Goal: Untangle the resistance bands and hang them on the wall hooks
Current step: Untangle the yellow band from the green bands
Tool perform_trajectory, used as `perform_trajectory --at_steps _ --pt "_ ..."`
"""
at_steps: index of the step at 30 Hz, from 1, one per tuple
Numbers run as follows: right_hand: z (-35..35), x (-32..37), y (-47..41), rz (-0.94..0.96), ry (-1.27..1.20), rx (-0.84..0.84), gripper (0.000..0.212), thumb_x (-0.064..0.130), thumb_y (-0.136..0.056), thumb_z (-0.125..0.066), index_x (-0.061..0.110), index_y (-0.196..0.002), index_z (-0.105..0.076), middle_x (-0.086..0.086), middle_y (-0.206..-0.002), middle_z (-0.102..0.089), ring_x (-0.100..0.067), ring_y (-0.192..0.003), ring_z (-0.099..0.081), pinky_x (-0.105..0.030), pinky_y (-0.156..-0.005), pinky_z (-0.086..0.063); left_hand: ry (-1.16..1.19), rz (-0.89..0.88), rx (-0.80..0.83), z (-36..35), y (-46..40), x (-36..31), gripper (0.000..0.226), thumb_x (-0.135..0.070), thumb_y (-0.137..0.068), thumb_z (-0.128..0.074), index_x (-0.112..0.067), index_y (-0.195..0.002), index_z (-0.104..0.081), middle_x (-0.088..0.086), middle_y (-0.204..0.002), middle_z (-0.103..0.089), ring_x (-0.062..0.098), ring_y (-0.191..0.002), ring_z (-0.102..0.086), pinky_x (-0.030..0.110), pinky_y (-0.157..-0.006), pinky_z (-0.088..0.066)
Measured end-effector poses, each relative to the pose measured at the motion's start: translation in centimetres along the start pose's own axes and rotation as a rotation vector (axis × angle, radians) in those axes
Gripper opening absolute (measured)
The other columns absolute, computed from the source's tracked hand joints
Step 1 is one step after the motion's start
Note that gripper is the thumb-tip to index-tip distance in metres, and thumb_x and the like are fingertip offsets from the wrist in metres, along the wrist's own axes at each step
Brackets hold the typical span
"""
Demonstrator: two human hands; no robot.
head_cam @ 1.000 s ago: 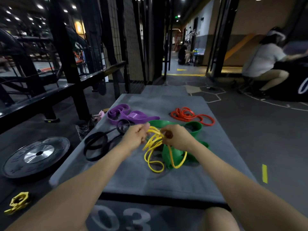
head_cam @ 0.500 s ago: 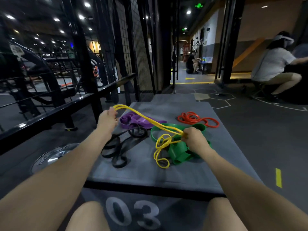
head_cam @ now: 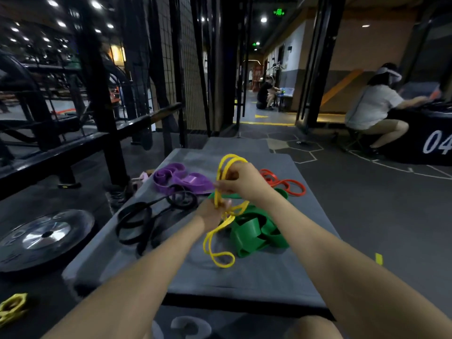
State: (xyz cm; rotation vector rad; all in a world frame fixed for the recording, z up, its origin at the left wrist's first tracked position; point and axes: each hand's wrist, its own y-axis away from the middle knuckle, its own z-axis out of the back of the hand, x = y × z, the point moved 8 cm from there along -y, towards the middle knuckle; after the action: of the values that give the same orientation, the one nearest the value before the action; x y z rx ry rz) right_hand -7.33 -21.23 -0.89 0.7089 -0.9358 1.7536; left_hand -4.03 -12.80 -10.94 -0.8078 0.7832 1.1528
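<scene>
- the yellow band is up off the grey mat in both hands, its low loop trailing onto the mat just left of the green band.
- the right hand sits higher and farther, fingers curled round the band's upper loop; the left hand is nearer and lower, pinching the strands at what looks like a knot.
- risk: pulling the hands apart could cinch that knot tighter, since the strands cross between them.
- risk: the trailing loop lies close to the green band and could snag it, dragging it along.
- risk: a stretched band slipping from the pinch may snap back at the hands.
- half a second ago the left hand was out wide to the left with the band drawn long; now both hands are close together, right above left.
- the purple band, black band and red band lie where they were.
</scene>
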Motion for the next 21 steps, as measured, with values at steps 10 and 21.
perform_trajectory --at_steps 10,21 --pt "-5.1 -11.4 -1.0 -0.161 0.126 0.053 0.018 0.008 -0.076 -0.073 0.007 -0.095 -0.072 0.001 -0.071 -0.065 0.001 -0.059 -0.056 -0.014 -0.063 -0.042 0.3 0.329 -0.4 8.6 -0.6 10.6 0.041 -0.034 -0.098 -0.039 -0.014 -0.064 -0.046 0.011 -0.062 -0.05 0.022 -0.054 -0.046 0.028 -0.055 -0.037" --pt "-7.6 -14.6 -1.0 -0.133 0.893 -0.052 0.033 0.031 -0.087 -0.055 0.015 -0.116 -0.057 -0.007 -0.115 -0.059 -0.031 -0.114 -0.042 -0.039 -0.091 -0.035 0.365 0.486 -0.243 5.6 0.3 14.1 0.041 -0.054 -0.081 -0.06 -0.016 -0.07 -0.051 -0.001 -0.062 -0.065 0.015 -0.049 -0.042 0.02 -0.046 -0.033"
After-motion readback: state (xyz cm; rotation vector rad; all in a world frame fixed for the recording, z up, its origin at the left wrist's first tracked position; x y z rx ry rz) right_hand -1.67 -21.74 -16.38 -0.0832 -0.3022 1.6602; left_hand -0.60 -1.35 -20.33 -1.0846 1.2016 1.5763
